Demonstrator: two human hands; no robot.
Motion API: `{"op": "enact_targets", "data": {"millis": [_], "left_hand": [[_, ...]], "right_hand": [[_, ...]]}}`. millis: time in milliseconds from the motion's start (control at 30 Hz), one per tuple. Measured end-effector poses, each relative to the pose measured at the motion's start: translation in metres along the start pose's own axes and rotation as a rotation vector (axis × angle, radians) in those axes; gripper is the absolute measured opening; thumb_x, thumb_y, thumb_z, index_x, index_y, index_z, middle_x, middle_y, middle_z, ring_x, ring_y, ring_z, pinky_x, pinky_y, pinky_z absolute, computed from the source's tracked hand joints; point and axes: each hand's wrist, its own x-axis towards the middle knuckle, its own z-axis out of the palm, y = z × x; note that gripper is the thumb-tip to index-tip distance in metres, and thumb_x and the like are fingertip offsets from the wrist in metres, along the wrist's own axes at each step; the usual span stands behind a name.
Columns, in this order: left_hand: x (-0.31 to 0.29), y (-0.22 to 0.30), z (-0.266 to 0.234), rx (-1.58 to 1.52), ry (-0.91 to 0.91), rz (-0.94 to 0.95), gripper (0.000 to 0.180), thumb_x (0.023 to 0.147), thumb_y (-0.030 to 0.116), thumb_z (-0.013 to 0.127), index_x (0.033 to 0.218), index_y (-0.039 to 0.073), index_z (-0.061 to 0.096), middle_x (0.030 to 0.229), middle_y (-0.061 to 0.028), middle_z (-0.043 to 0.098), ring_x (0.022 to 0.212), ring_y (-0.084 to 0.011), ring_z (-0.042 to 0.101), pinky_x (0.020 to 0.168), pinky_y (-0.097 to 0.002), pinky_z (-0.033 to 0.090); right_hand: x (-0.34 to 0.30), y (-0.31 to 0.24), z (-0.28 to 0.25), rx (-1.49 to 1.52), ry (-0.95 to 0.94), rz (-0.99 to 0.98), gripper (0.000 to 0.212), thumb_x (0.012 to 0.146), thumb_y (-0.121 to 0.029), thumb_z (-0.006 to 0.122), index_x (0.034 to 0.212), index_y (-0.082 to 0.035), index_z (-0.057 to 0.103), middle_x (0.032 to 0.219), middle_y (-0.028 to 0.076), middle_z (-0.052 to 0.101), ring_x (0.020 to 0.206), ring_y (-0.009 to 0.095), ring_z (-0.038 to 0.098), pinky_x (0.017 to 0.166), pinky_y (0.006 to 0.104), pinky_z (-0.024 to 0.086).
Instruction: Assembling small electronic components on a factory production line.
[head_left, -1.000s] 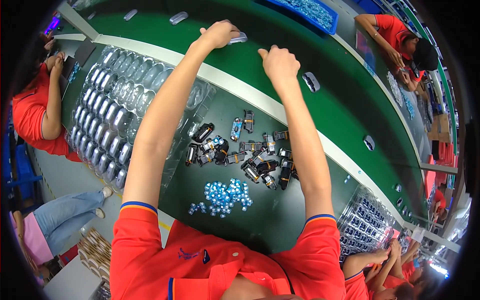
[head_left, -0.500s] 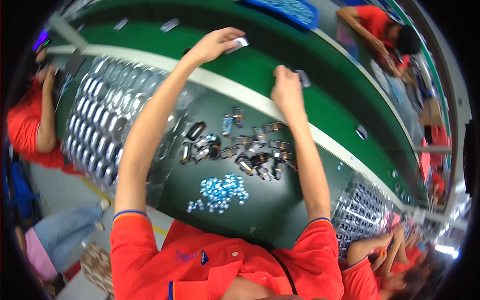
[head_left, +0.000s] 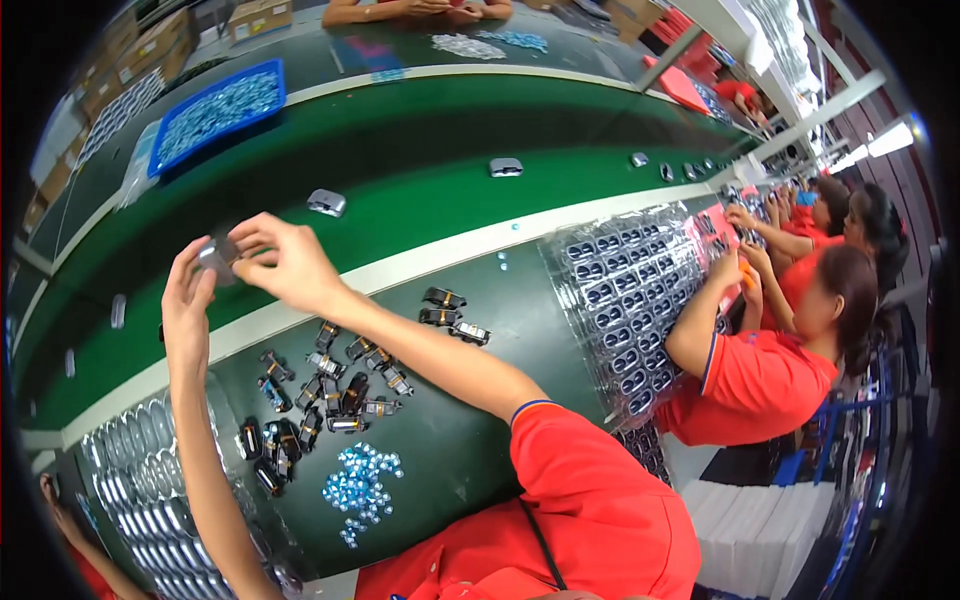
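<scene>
Over the green conveyor belt [head_left: 420,205], my hands hold a small grey plastic casing [head_left: 212,257] between them. My left hand [head_left: 184,310] grips it from the left with fingers pointing up. From the right, the bent fingers and thumb of my right hand [head_left: 290,268] close on it; slight blur hides its details. Below my forearms, a cluster of small black parts with orange-brown bands [head_left: 325,390] lies on the dark green worktable [head_left: 455,450]. Nearer to me is a heap of shiny blue bead-like pieces [head_left: 362,485].
Clear plastic trays of silver-grey shells [head_left: 150,490] stand at left, trays of dark parts [head_left: 620,310] at right. Grey casings [head_left: 326,203] lie along the belt, behind the white rail [head_left: 420,262]. A blue bin [head_left: 220,112] stands beyond. Co-workers in red [head_left: 770,340] sit at right.
The view has swung to the right. My hands, apart before with a pale piece in the left and a grey piece by the right, are now together on one casing.
</scene>
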Motion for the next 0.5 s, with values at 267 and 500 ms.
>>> {"op": "enact_targets", "data": {"millis": [267, 500], "left_hand": [[0.000, -0.017, -0.004, -0.126, 0.052, -0.032, 0.047, 0.095, 0.017, 0.064, 0.138, 0.006, 0.049, 0.123, -0.0024, 0.056, 0.100, -0.0047, 0.053, 0.074, -0.0178, 0.038], [-0.002, -0.017, -0.005, -0.133, 0.072, -0.037, 0.048, 0.095, 0.014, 0.064, 0.139, 0.007, 0.048, 0.127, -0.0015, 0.056, 0.102, -0.0044, 0.054, 0.075, -0.0172, 0.039]], "right_hand": [[-0.002, 0.005, 0.002, 0.027, 0.043, -0.012, 0.030, 0.079, -0.001, 0.068, 0.108, 0.008, 0.063, 0.093, 0.017, 0.071, 0.088, 0.021, 0.071, 0.079, 0.0310, 0.057], [-0.005, 0.000, 0.001, -0.187, 0.047, -0.142, 0.030, 0.080, -0.003, 0.066, 0.108, 0.008, 0.065, 0.095, 0.020, 0.071, 0.086, 0.026, 0.071, 0.076, 0.0352, 0.058]]}}
